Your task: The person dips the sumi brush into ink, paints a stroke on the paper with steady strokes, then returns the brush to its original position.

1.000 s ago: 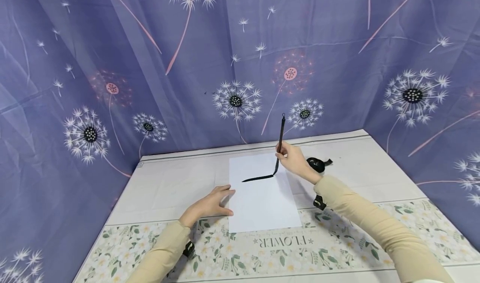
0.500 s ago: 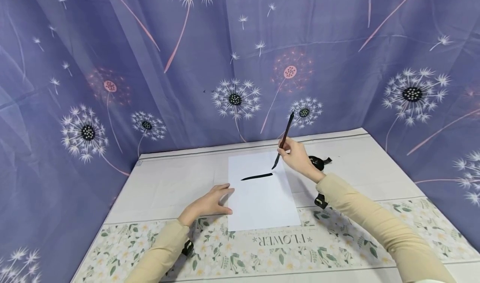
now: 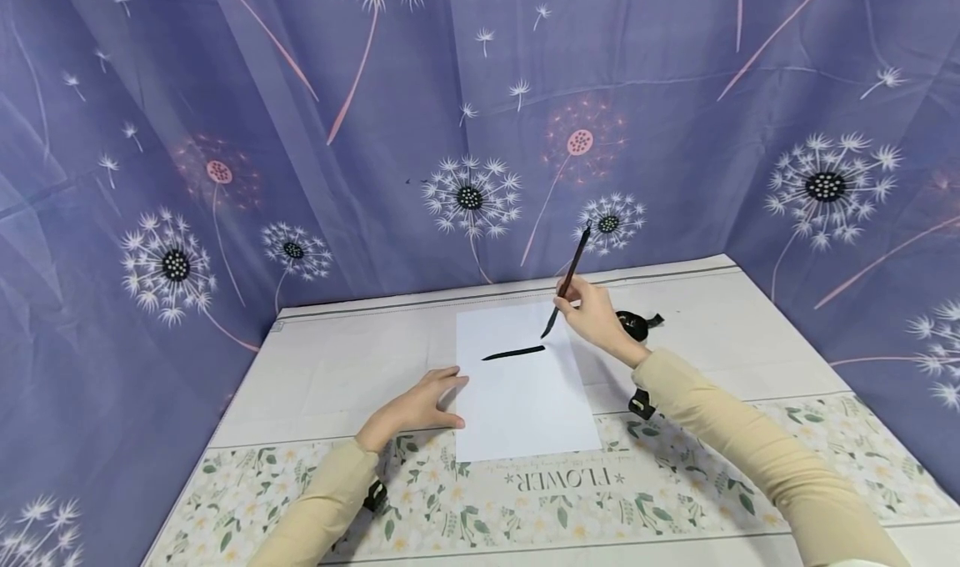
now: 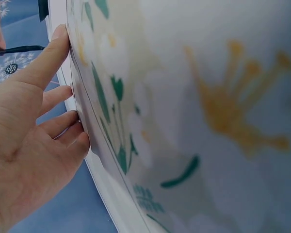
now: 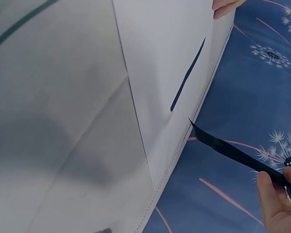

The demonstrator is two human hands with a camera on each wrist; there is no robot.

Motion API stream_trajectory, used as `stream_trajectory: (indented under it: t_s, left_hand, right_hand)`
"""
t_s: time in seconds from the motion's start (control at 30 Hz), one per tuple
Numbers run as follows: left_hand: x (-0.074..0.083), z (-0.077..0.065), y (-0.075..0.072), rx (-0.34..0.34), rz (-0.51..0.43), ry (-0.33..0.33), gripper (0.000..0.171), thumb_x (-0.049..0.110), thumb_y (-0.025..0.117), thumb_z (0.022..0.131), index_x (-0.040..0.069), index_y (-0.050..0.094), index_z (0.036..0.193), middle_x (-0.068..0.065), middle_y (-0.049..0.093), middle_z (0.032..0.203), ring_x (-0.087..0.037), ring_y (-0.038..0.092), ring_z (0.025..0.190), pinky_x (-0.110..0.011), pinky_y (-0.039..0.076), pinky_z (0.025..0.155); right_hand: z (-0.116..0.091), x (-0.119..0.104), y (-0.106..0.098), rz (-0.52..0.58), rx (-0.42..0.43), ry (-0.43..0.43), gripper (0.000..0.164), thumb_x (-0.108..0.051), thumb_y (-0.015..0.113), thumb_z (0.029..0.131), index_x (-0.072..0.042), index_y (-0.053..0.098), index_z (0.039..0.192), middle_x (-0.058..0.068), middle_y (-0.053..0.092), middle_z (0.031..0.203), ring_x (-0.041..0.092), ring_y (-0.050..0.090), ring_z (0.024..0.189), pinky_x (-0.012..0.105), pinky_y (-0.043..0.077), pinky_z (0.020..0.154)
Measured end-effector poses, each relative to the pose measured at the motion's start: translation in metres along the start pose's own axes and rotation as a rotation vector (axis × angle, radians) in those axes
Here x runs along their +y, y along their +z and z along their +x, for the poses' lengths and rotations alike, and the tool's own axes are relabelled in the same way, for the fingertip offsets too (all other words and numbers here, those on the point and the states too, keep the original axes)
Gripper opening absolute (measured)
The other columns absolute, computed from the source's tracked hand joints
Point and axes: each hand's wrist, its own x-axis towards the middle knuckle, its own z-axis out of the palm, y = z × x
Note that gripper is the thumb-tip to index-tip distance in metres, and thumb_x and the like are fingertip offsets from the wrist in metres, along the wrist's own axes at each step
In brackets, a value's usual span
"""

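My right hand [image 3: 594,313] pinches a dark writing brush [image 3: 574,265] partway along its handle. The brush leans, with its black tip lifted just off the white paper sheet [image 3: 525,408], as the right wrist view also shows. One nearly level black ink stroke [image 3: 513,353] crosses the upper half of the sheet, and the tip hovers near its right end. At the sheet's left edge rests my left hand [image 3: 420,403], thumb and fingers spread. In the left wrist view the left hand's fingers [image 4: 51,58] reach out against the table surface and hold nothing.
A shiny black round object [image 3: 632,326] with a short protruding piece sits to the right of the sheet, partly behind the right wrist. A flower-printed band [image 3: 547,500] runs across the tablecloth's front. Behind the table hangs a purple dandelion curtain [image 3: 375,242].
The brush tip was on the paper at the stroke's right end; it has lifted away and the brush now leans rightward. My left hand has stayed at the sheet's edge.
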Motion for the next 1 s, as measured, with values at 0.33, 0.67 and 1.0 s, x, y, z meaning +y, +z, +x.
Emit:
stream_trajectory:
  t_s: [0.33,0.67,1.0]
  left_hand:
    - [-0.001,0.000,0.001,0.002,0.000,-0.006,0.081,0.038,0.075,0.082,0.007,0.040,0.148,-0.021,0.024,0.157,-0.039,0.023,0.145,-0.055,0.032,0.113]
    - [-0.003,0.000,0.002,0.009,-0.009,0.005,0.081,0.038,0.076,0.082,0.006,0.040,0.147,-0.021,0.025,0.157,-0.040,0.023,0.145,-0.056,0.032,0.113]
    - [-0.002,0.000,0.001,0.010,-0.021,0.021,0.080,0.037,0.075,0.083,0.004,0.040,0.147,-0.023,0.025,0.157,-0.040,0.023,0.145,-0.057,0.031,0.113]
  right_hand:
    - [-0.003,0.009,-0.004,0.040,0.016,0.012,0.010,-0.008,0.064,0.092,-0.002,0.063,0.100,0.017,0.071,0.087,0.035,0.070,0.088,0.047,0.056,0.079]
    - [-0.004,0.020,-0.014,0.236,-0.015,0.145,0.016,-0.003,0.060,0.094,0.003,0.057,0.108,0.023,0.066,0.096,0.036,0.068,0.097,0.030,0.059,0.081]
    - [-0.003,0.031,-0.027,0.396,0.055,0.279,0.021,-0.003,0.057,0.095,0.009,0.053,0.112,0.003,0.063,0.087,0.003,0.067,0.079,0.025,0.058,0.082]
